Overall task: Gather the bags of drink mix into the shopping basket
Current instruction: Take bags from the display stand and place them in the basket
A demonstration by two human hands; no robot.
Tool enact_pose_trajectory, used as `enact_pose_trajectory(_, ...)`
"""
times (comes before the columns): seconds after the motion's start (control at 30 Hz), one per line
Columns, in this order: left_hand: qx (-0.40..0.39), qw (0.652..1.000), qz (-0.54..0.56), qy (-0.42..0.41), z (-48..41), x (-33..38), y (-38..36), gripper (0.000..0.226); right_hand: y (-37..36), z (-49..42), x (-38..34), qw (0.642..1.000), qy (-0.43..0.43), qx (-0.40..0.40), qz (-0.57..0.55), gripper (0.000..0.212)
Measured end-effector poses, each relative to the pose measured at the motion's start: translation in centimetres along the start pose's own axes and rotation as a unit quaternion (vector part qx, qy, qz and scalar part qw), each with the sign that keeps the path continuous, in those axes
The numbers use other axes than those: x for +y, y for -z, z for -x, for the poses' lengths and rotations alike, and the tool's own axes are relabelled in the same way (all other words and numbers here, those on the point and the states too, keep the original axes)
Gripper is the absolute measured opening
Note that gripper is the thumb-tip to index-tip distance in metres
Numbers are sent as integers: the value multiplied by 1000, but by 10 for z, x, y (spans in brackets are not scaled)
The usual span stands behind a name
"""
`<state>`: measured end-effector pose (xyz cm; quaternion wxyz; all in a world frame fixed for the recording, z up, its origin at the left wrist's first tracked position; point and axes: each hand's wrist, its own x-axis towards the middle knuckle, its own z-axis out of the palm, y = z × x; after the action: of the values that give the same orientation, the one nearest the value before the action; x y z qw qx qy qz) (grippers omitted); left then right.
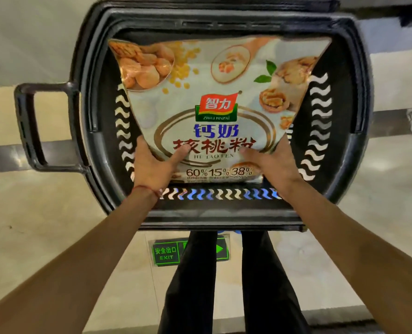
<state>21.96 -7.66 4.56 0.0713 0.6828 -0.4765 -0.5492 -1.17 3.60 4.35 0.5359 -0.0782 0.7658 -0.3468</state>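
Head cam looks straight down into a black shopping basket [342, 150] on the floor, and the person is holding one big bag of drink mix [214, 97] over its opening with both hands. The left hand [152, 165] and right hand [270, 165] each grip a near bottom corner, thumbs pressed on the printed front, fingers tucked behind where I can't see them. So the bag runs straight away from the hands, long axis pointing toward the far wall of the basket, near edge by the wrists. Both hands look about equally close; neither one's leading.

My guess is the next bit is just lowering it flat and letting go, since it sits inside the rim outline already. Can't tell if the far end is touching the basket floor yet or is up in the air.

Bag itself: glossy white pouch, walnut and nut pictures up top, red-and-green logo in the middle, blue and dark red Chinese lettering, percentages along the bottom. Looks a bit floppy. Can't spot any other bags under it.
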Motion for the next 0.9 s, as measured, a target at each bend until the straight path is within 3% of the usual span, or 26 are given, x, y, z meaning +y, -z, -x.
enact_pose_trajectory(0.27,33,999,29,8,34,20,-10,60,9,26,-17,999,-14,-48,4,51)
enact_pose_trajectory(0.7,32,995,94,-4,135,97,23,43,56,127,-94,998,21,-53,33,48)
enact_pose_trajectory(0.9,14,994,102,-23,201,150,63,58,94,213,-140,997,57,-49,3,48)
